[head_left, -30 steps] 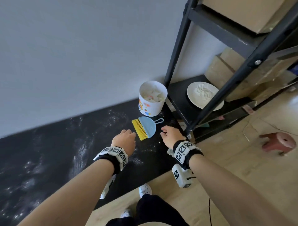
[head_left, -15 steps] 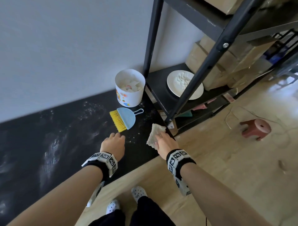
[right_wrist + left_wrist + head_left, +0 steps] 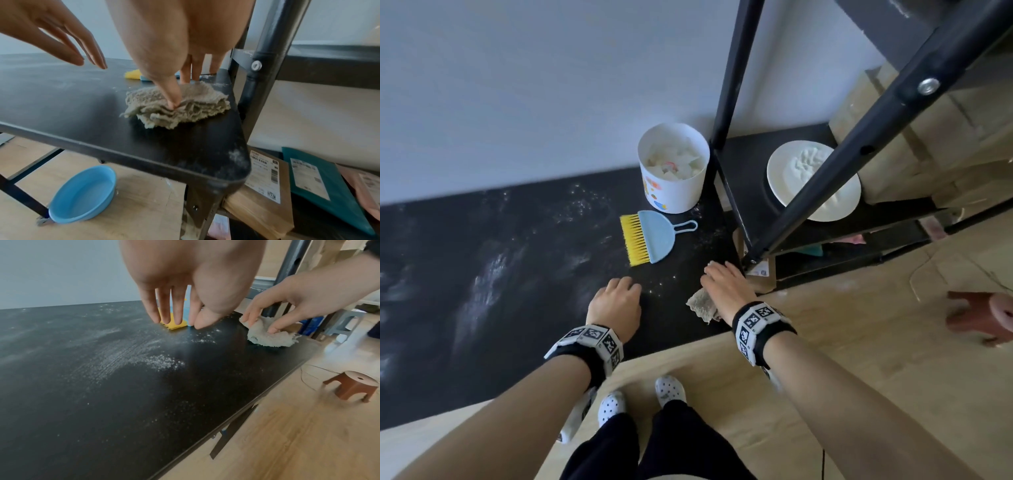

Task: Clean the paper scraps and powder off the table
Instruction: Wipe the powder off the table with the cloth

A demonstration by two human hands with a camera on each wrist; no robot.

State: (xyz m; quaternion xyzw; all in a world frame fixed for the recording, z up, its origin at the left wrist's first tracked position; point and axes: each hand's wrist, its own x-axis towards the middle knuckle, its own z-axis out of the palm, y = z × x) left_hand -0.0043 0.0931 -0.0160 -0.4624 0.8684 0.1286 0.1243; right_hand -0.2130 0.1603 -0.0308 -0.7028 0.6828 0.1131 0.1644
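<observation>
White powder [image 3: 482,291] is smeared across the black table [image 3: 517,342], with a denser patch [image 3: 162,361] near my left hand. A crumpled beige cloth [image 3: 185,107] lies on the table's right front corner. My right hand [image 3: 726,287] pinches it between thumb and fingers and presses it down. The cloth [image 3: 267,337] sits just right of my left hand [image 3: 616,298]. That hand hovers over the table with straight fingers [image 3: 177,308] and holds nothing. A white bucket [image 3: 674,192] at the back holds paper scraps.
A small brush [image 3: 650,236] with yellow bristles and a blue handle lies before the bucket. A black rack post [image 3: 825,171] stands against the table's right end, a white plate [image 3: 835,209] on its shelf. A blue basin [image 3: 82,193] sits under the table, a red stool [image 3: 353,386] on the floor.
My right hand brought the cloth from above the table's edge down onto the right corner. My left hand stayed beside it, its fingers now straighter.
</observation>
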